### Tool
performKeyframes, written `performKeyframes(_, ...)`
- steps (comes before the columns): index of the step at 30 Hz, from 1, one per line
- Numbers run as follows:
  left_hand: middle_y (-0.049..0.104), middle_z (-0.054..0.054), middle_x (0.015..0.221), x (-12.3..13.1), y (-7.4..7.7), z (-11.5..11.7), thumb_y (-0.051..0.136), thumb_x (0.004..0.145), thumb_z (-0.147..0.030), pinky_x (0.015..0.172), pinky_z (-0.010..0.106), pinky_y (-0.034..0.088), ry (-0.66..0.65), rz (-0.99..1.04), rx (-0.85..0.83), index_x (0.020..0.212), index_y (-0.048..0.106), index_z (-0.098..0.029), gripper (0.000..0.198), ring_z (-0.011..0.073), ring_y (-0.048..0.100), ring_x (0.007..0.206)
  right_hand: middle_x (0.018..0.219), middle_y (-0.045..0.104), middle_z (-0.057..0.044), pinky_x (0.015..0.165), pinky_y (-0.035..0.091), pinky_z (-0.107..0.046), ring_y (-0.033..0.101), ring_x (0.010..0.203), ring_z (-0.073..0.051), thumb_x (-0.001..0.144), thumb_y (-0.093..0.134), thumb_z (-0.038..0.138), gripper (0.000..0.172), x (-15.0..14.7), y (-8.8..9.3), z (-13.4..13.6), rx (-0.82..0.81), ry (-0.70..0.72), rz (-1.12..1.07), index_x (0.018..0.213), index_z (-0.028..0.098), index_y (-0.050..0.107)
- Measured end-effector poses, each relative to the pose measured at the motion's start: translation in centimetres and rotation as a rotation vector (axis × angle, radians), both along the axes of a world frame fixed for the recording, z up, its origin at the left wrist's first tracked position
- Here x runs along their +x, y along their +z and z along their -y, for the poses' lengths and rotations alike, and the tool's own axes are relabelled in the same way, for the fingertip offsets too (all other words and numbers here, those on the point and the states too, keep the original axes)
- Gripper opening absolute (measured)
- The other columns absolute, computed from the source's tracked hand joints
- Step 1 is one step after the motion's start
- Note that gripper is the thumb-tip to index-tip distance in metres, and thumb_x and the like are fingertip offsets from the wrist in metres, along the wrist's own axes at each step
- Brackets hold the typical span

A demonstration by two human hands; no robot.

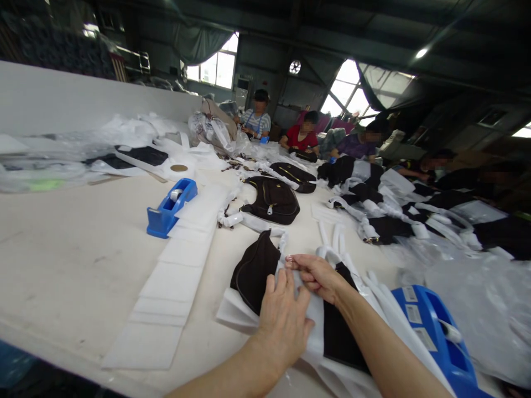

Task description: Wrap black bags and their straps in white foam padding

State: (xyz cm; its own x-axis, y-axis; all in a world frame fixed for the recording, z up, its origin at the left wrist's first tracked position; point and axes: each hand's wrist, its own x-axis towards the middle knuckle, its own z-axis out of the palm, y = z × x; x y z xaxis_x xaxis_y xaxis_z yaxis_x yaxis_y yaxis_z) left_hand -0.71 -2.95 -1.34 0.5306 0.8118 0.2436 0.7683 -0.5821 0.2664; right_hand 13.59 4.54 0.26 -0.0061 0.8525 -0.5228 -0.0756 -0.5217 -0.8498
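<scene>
Well, the bag (pixel 255 271) lies at the near right of the table (pixel 103 232), half lost beneath my hands and a white sheet (pixel 315 320). My left hand (pixel 286 312) rests there, fingers apart; on my right hand (pixel 319 276), thumb and forefinger come close at the tips, but whether they grip anything I cannot tell. My right forearm (pixel 384 337) covers part of a dark panel (pixel 340 331) (same bag or another, I can't say). Near right, a blue dispenser (pixel 435 331) runs off the bottom edge, its pale labels (pixel 414 313) too small to read. Farther off, a second bag (pixel 274 202) bears a tiny gold mark (pixel 278 185), equally illegible.
</scene>
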Motion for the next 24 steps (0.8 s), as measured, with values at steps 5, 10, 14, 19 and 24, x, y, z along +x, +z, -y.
performKeyframes(5, 0.055, 0.017, 0.121, 0.0, 0.1, 0.0, 0.06, 0.085, -0.047, 0.099, 0.053, 0.036, -0.015, -0.015, 0.027, 0.113, 0.058, -0.016, 0.042, 0.0319, 0.046, 0.114, 0.08, 0.067, -0.005, 0.03, 0.011, -0.011, 0.022, 0.036, 0.002, 0.081, 0.064, 0.024, 0.012, 0.1, 0.1, -0.5, -0.008, 0.006, 0.022, 0.085, 0.013, 0.067)
performKeyframes(10, 0.056, 0.014, 0.111, 0.1, -0.4, 0.1, 0.059, 0.086, -0.047, 0.092, 0.052, 0.04, -0.007, 0.007, 0.021, 0.115, 0.058, -0.017, 0.042, 0.029, 0.048, 0.103, 0.08, 0.067, -0.005, 0.03, 0.01, -0.011, 0.022, 0.036, 0.001, 0.081, 0.064, 0.025, 0.013, 0.2, -0.1, -0.8, 0.01, 0.012, 0.031, 0.084, 0.013, 0.067)
performKeyframes(14, 0.043, 0.017, 0.14, -0.4, 0.0, -0.1, 0.061, 0.085, -0.047, 0.094, 0.052, 0.04, -0.03, 0.008, 0.024, 0.112, 0.059, -0.019, 0.039, 0.032, 0.045, 0.115, 0.081, 0.066, -0.005, 0.03, 0.01, -0.012, 0.021, 0.036, 0.002, 0.08, 0.064, 0.027, 0.015, 0.3, -0.2, -0.8, 0.025, 0.029, 0.04, 0.085, 0.013, 0.068)
performKeyframes(19, 0.048, 0.018, 0.135, -0.9, 0.5, -0.5, 0.057, 0.087, -0.049, 0.098, 0.053, 0.037, -0.059, -0.003, -0.032, 0.114, 0.057, -0.02, 0.04, 0.033, 0.043, 0.118, 0.082, 0.067, -0.005, 0.031, 0.01, -0.013, 0.021, 0.038, 0.0, 0.078, 0.064, 0.031, 0.018, 0.3, -0.3, -0.8, 0.039, 0.051, 0.084, 0.086, 0.015, 0.067)
performKeyframes(24, 0.054, 0.016, 0.121, -0.9, 0.3, -0.7, 0.057, 0.087, -0.05, 0.091, 0.049, 0.042, -0.071, 0.02, -0.043, 0.112, 0.058, -0.02, 0.039, 0.03, 0.047, 0.107, 0.081, 0.066, -0.004, 0.034, 0.012, -0.017, 0.023, 0.039, -0.001, 0.072, 0.067, 0.036, 0.026, -0.1, -1.1, -0.9, 0.108, 0.068, 0.239, 0.088, 0.016, 0.066)
